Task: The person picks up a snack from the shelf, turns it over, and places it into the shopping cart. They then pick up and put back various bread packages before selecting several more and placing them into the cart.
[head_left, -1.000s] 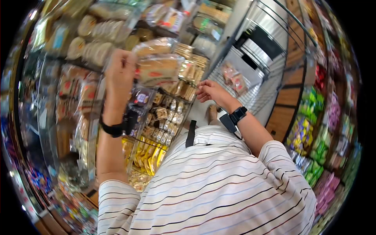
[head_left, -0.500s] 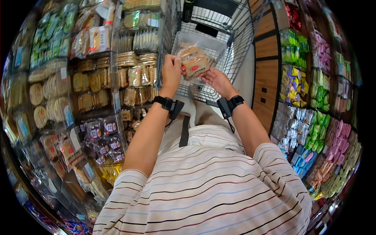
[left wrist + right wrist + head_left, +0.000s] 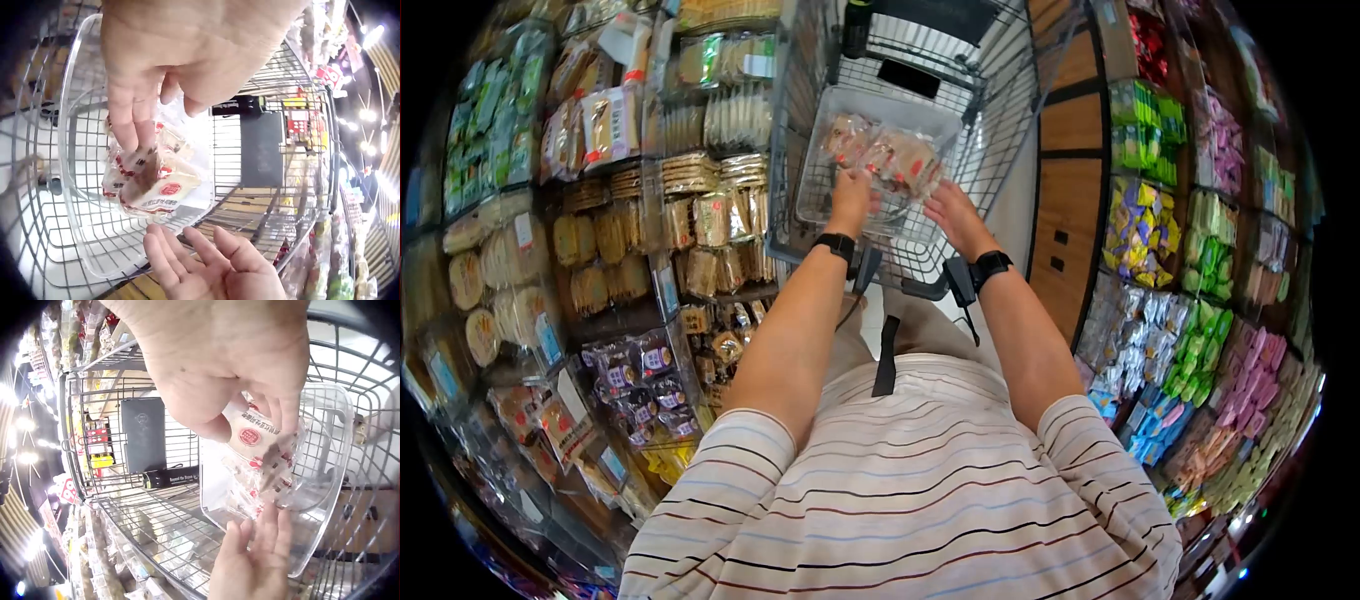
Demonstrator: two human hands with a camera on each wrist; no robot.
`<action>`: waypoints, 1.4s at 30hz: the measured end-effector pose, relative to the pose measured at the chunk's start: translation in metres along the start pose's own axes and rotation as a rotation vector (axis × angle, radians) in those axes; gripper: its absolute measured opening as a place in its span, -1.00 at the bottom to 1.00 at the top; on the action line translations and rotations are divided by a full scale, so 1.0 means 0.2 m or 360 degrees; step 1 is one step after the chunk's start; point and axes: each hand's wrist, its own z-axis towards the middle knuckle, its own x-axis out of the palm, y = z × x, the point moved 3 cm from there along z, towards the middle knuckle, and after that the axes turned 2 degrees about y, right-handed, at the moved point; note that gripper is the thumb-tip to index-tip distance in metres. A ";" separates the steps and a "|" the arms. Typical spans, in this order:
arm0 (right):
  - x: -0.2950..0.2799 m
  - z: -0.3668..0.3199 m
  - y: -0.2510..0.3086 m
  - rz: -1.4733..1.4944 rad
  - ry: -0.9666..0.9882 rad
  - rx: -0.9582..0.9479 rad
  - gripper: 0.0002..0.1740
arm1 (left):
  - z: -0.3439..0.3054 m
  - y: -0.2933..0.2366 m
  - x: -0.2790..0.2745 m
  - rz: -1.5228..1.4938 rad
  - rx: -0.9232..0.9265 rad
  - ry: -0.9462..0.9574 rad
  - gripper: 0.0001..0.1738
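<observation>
Several clear packages with red and white print (image 3: 903, 162) lie in a clear plastic tray (image 3: 808, 190) inside a shopping cart. The left hand (image 3: 853, 200) is at the near side of the packages, its fingers loosely extended and the fingertips at the wrapping in the left wrist view (image 3: 187, 50). To the right, the right hand (image 3: 958, 218) is by the nearest package (image 3: 250, 439), fingers apart and bent a little; the left wrist view shows its palm turned up. Neither hand grips a package. Whether the right fingertips touch the wrapping, I cannot tell.
The cart's wire side (image 3: 1012, 130) surrounds the tray, with a black bottle (image 3: 857, 28) and a dark panel (image 3: 935, 15) at its far end. Shelves of packaged snacks (image 3: 720, 215) line the left; bins of colourful packets (image 3: 1145, 230) stand right, beside wooden panels (image 3: 1065, 190).
The package held over the tray now lies in it, and the left hand has let go. Earlier, the left arm was at the shelves; then both hands came together over the cart.
</observation>
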 end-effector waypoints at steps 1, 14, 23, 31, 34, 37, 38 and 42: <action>-0.01 0.00 -0.03 -0.0088 0.0064 0.0035 -0.41 | -0.04 -0.02 -0.05 0.0166 0.0030 -0.0007 -0.67; 0.56 -0.23 -0.05 -0.0517 0.0830 0.0319 -0.61 | -1.22 -0.61 -1.05 0.0621 0.0941 -0.0586 -0.53; 1.25 -0.54 -0.18 -0.0863 0.1248 0.0343 -0.71 | -2.52 -0.70 -1.72 0.1539 0.1295 -0.2068 -0.51; 1.80 -0.90 -0.32 -0.1434 0.1729 -0.0089 -0.63 | -2.88 -0.42 -2.28 0.1902 0.0740 -0.2096 -0.12; 2.14 -1.15 -0.29 -0.1603 0.2031 -0.0567 -0.58 | -2.90 -0.40 -2.40 0.1865 0.0616 -0.1875 -0.13; 2.46 -1.32 -0.33 -0.1716 0.2246 -0.1164 -0.55 | -2.90 -0.41 -2.49 0.1839 0.0594 -0.1809 -0.19; 2.55 -1.41 -0.34 -0.1705 0.2283 -0.1280 -0.53 | -2.89 -0.42 -2.53 0.1854 0.0598 -0.1818 -0.20; 2.92 -1.70 -0.45 -0.1587 0.2455 -0.2297 -0.50 | -2.90 -0.45 -2.49 0.1981 0.0490 -0.1819 -0.20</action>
